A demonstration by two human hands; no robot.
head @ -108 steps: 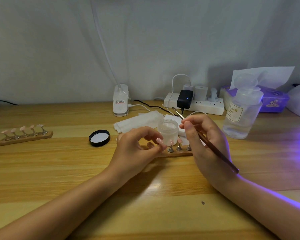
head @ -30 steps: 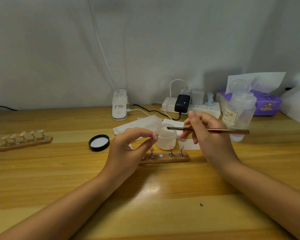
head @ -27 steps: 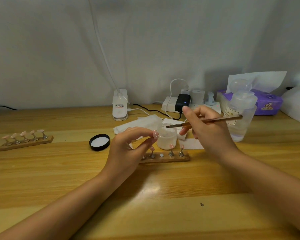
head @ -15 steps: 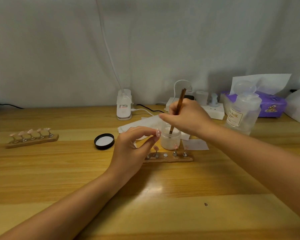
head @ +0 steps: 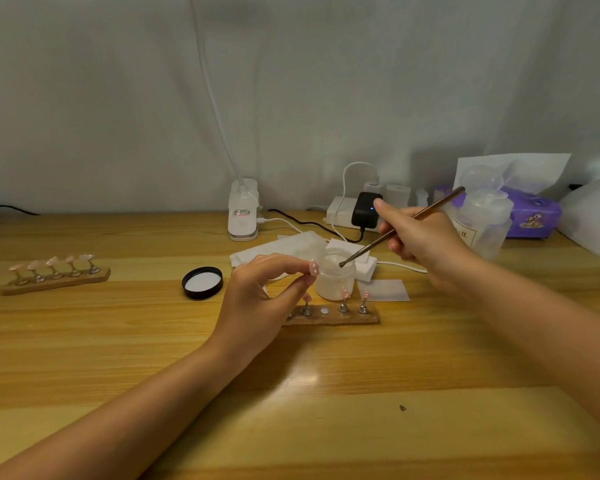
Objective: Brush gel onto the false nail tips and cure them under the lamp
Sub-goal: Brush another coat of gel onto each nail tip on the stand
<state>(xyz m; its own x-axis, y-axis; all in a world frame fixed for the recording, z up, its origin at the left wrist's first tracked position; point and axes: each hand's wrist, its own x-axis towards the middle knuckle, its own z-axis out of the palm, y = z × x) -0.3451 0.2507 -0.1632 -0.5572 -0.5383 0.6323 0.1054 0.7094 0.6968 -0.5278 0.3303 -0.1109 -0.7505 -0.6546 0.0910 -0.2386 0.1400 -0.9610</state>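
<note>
The right hand (head: 420, 237) pinched the brush (head: 400, 227) between thumb and fingers like a pen, with the bristle end low at the rim of the open gel jar (head: 335, 274), probably to take gel or to wipe the excess on the edge. The left hand (head: 262, 299) held one nail tip (head: 313, 268) between thumb and forefinger, lifted just beside the jar; I think it was kept so near so that the loaded brush had only a short way to go. The jar stood directly behind the near holder (head: 333, 317), and its black lid (head: 202, 282) lay well to the left, turned up. On the near holder I could count three tips on their stands and one bare round spot, which seemed to be the place of the lifted tip; the left hand covered the left end, so there may be more. The far holder (head: 54, 276) at the left carried five tips. No gel on the held tip could be made out. A white shape at the right edge could be the curing lamp (head: 591, 216), but I cannot tell.
</note>
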